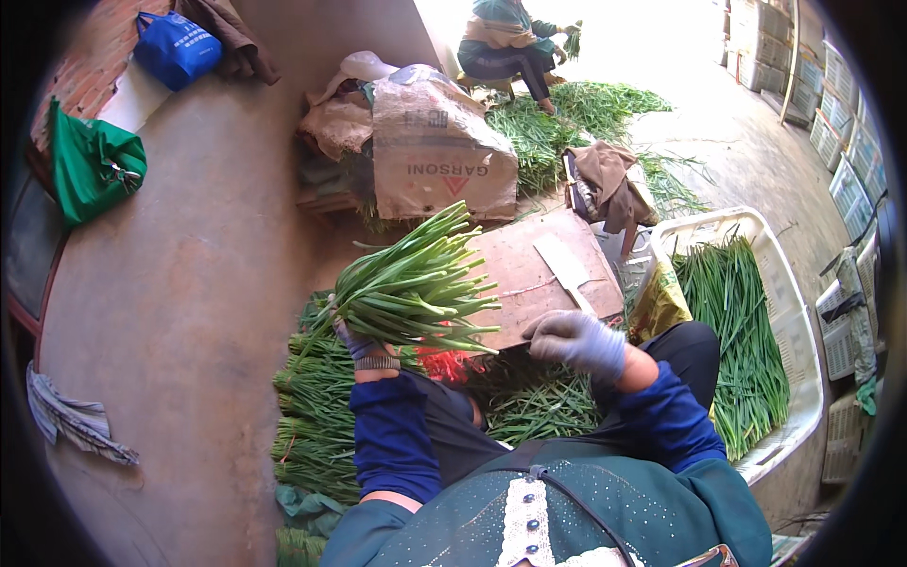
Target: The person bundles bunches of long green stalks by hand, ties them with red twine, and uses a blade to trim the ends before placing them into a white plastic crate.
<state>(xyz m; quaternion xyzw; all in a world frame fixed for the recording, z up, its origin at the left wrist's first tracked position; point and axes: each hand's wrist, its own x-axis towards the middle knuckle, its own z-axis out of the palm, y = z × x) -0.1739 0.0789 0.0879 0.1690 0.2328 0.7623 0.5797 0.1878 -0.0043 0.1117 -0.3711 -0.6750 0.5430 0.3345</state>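
My left hand [355, 342], in a pale purple glove, is closed around a thick bunch of green chives [416, 283]. The cut stalk ends fan out to the right, over the near left part of a pinkish board [505, 255]. On that board lies a cleaver [563, 265] with a pale blade, its handle pointing toward me. Beside the handle hovers my right hand [578, 342], also gloved, fingers curled in and somewhat blurred. Whatever it may hold is hidden. Piles of chives [316, 416] lie left of my legs, and more loose greens [543, 406] lie between them.
A white plastic crate [803, 350] of chives stands at my right. Ahead are a sack-covered heap [439, 142] and a stool draped with brown cloth [609, 180]. Farther off another person [505, 47] sits by spread greens [595, 109]. Stacked crates [841, 132] line the right side.
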